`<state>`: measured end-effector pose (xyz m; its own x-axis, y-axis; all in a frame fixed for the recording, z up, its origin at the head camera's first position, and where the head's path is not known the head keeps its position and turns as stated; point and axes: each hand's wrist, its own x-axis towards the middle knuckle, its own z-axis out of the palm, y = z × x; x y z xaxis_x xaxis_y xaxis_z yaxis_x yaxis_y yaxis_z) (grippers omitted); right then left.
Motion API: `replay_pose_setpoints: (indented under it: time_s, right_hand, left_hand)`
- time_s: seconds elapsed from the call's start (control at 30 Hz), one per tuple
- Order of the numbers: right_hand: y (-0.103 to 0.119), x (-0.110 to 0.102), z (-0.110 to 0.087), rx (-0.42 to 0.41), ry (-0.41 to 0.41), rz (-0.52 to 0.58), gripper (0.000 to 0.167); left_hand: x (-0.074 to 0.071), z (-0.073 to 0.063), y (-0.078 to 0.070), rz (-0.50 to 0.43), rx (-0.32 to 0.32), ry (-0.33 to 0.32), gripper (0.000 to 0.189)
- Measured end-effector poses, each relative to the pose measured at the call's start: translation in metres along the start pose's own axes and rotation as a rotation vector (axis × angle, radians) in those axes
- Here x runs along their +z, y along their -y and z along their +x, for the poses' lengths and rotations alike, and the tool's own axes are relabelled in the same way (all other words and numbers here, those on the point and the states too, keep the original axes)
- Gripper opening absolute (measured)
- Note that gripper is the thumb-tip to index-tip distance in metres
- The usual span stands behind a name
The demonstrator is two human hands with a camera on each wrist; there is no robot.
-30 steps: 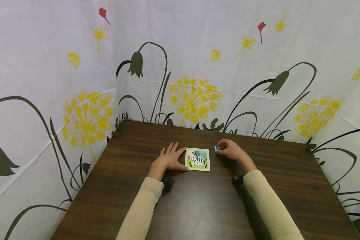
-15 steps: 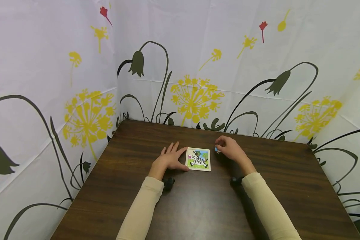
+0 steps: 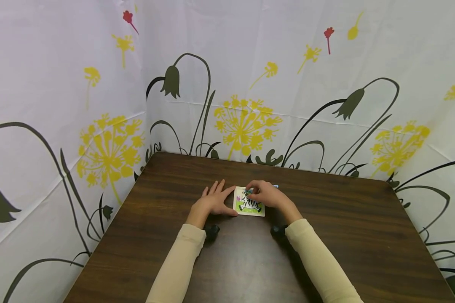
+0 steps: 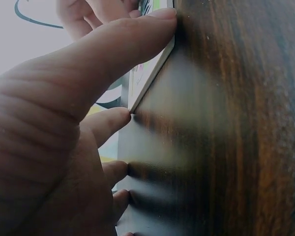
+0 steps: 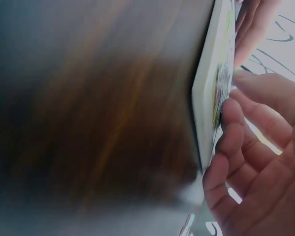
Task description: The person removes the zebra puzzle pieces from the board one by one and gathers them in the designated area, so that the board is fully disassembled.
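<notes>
A square zebra picture puzzle (image 3: 250, 209) in a pale wooden frame lies on the table. My left hand (image 3: 211, 203) is spread at its left side, thumb at the near left corner and index finger at the far left corner. In the left wrist view, the thumb (image 4: 152, 34) rests along the frame's edge. My right hand (image 3: 267, 194) is over the upper part of the picture, its curled fingertips pinching a small blue-green puzzle piece (image 3: 247, 192), mostly hidden by the fingers. In the right wrist view, the fingers (image 5: 231, 140) are right at the board's surface.
Another blue puzzle piece (image 3: 275, 185) lies behind the right hand, partly covered by it. The dark wooden table (image 3: 246, 261) ends at the back against a white flower-printed curtain (image 3: 242, 63).
My right hand has moved left from the blue piece beside the puzzle to above the picture. My left hand has stayed at the frame's left side.
</notes>
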<state>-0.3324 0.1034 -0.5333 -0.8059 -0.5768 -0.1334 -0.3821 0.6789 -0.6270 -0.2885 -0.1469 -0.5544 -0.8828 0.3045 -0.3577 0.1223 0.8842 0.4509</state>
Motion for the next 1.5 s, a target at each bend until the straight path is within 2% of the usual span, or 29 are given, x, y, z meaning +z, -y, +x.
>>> replay_pose_setpoints:
  time_s: [0.4,0.63,1.03,1.23,1.37,1.5]
  right_hand:
    - [0.003,0.003,0.011,-0.023,0.057,-0.04,0.024]
    - [0.01,0.0,0.014,0.0,0.111,-0.036,0.023]
    - [0.014,-0.008,0.021,0.013,0.231,0.067,0.024]
    - [0.015,-0.007,0.024,0.008,0.205,0.038,0.019]
    - [0.015,-0.003,0.028,0.031,0.163,-0.011,0.017]
    - [0.014,0.0,0.029,0.051,0.157,-0.015,0.014]
  left_hand:
    - [-0.007,-0.009,-0.007,-0.031,0.021,-0.009,0.106]
    - [0.003,0.004,0.002,-0.008,0.002,-0.01,0.107]
    - [0.006,0.011,0.01,0.003,0.01,-0.022,0.108]
    - [0.006,0.013,0.013,-0.012,0.01,-0.025,0.109]
    - [0.006,0.013,0.013,-0.02,0.014,-0.028,0.108]
    - [0.007,0.012,0.013,-0.026,0.014,-0.026,0.109]
